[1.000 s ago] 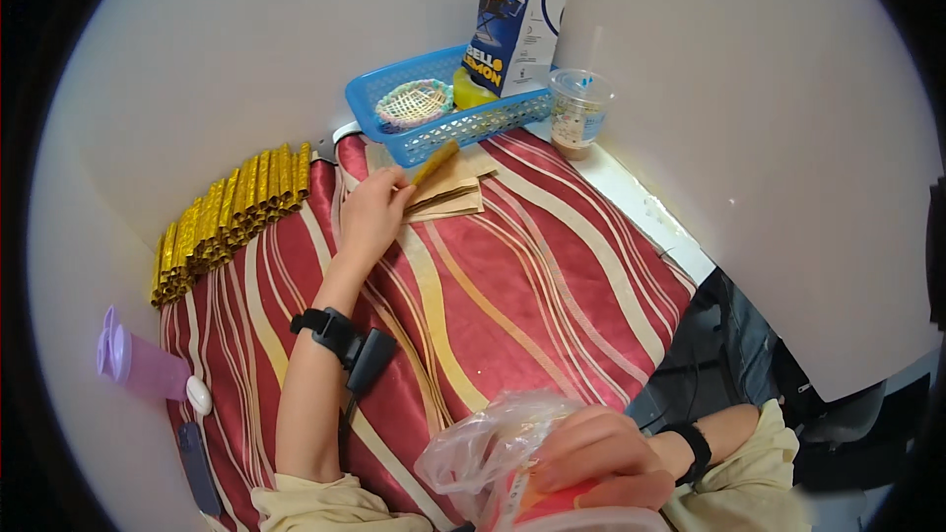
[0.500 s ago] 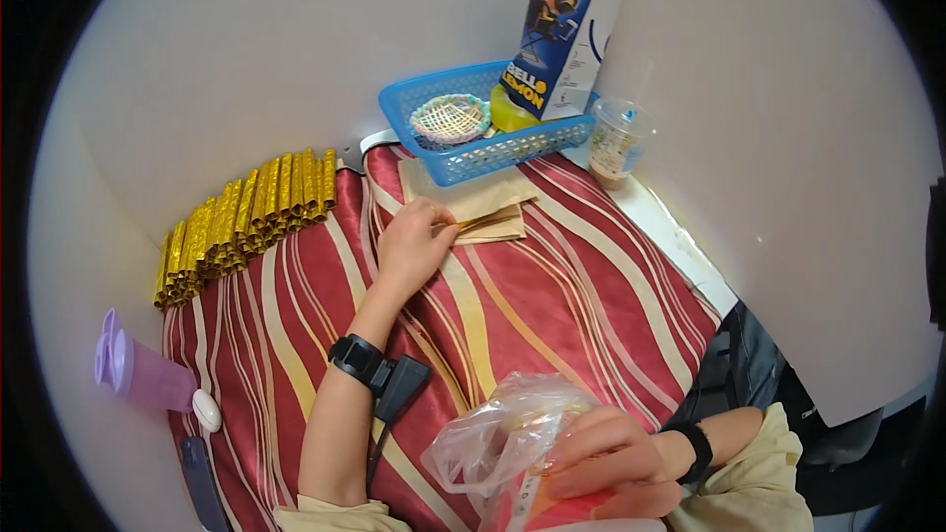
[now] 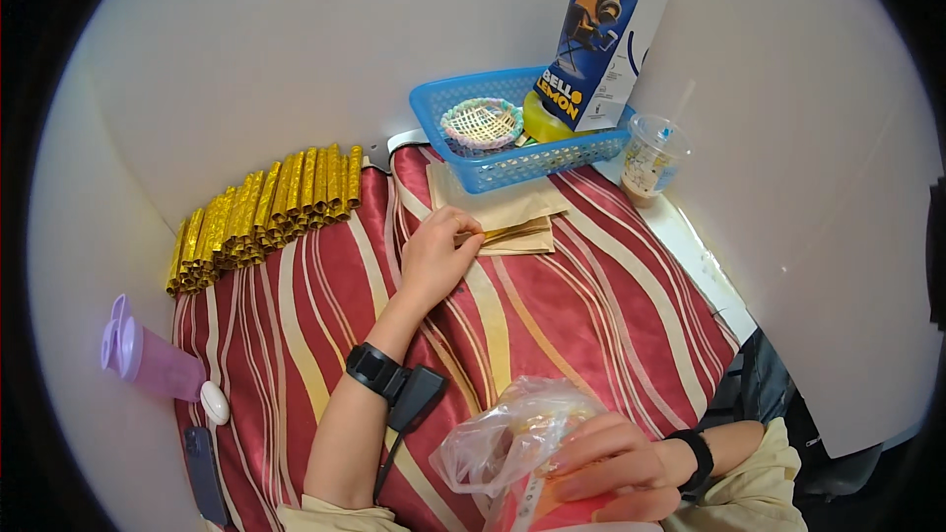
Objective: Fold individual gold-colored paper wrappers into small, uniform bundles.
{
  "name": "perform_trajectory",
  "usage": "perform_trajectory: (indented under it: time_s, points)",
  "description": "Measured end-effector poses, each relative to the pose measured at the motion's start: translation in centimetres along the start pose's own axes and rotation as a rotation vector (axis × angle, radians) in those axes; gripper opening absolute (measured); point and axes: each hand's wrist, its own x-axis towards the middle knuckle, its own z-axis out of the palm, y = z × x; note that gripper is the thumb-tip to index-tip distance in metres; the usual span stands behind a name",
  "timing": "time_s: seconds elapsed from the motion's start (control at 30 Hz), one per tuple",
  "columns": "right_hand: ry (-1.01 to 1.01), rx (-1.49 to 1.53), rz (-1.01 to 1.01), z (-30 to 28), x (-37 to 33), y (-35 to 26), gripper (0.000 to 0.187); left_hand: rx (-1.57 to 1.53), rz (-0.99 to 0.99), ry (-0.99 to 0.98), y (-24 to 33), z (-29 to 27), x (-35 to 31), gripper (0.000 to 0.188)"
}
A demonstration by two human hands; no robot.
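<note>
My left hand (image 3: 434, 261) is closed in a pinch at the left edge of a small stack of tan paper napkins (image 3: 522, 200). The stack lies on the striped red cloth (image 3: 601, 325), with a few layers fanned apart at its near side. Close to me at the lower edge, my right hand (image 3: 616, 468) grips a clear, crumpled plastic bag (image 3: 478, 443) with a red and white package (image 3: 517, 514) in it. What lies in the bag's mouth is blurred by the shiny film. Black bands circle both wrists.
A blue basket (image 3: 537, 166) behind the napkins holds a woven round piece (image 3: 481, 125), a yellow roll (image 3: 545, 123) and a tall blue carton (image 3: 596, 39). Right of it stands a clear cup (image 3: 652, 163). Gold tubes (image 3: 266, 202), a purple bottle (image 3: 168, 360), white oval object (image 3: 214, 402) and phone (image 3: 202, 473) line the left.
The whole scene has shifted a little to the right in the picture. Both hands keep their holds on the napkins and the bag.
</note>
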Motion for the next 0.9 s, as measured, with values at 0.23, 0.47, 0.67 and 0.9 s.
perform_trajectory:
  time_s: [0.23, 0.47, 0.67, 0.9]
  points:
    - [-0.028, 0.013, 0.047, -0.6, -0.6, 0.0, 0.011, -0.058, 0.035, 0.05, -0.5, 0.3, -0.1, 0.012]
    - [-0.059, 0.032, 0.087, -1.0, -0.8, -0.1, 0.009, -0.06, 0.045, 0.055, -0.5, 0.2, -0.1, 0.012]
    - [-0.12, 0.076, 0.29, -1.7, -0.6, -1.0, 0.007, -0.057, 0.0, 0.017, -0.2, -0.1, -0.2, 0.011]
    - [0.116, 0.143, 0.162, -0.1, -1.6, 0.7, 0.021, -0.077, 0.065, 0.08, -0.9, 0.5, -0.2, 0.012]
